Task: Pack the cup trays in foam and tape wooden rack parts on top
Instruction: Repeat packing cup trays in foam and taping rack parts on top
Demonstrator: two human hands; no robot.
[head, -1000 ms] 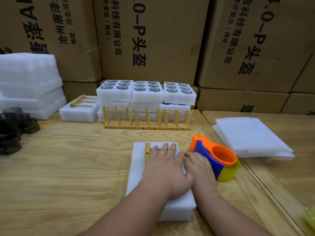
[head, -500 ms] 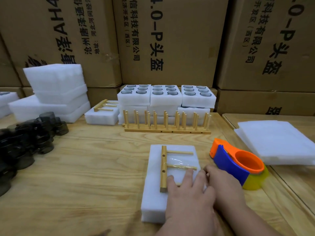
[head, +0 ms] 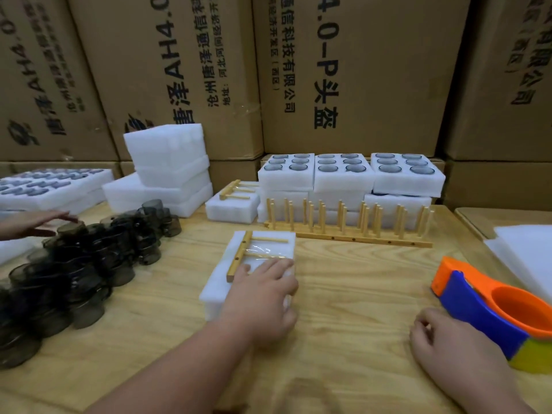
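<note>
The left hand (head: 263, 294) lay flat on the near end of the foam pack (head: 254, 261), fingers spread and pressing, likely to seat the tape over the wooden rack part (head: 239, 255) on its top; the right hand (head: 448, 348) rested loosely curled on the table (head: 343, 294), holding nothing, just beside the tape dispenser (head: 490, 306), probably set down within reach; far behind, three foam trays (head: 346, 174) each held six cups; dark cups (head: 74, 264) stood loose at left.
</note>
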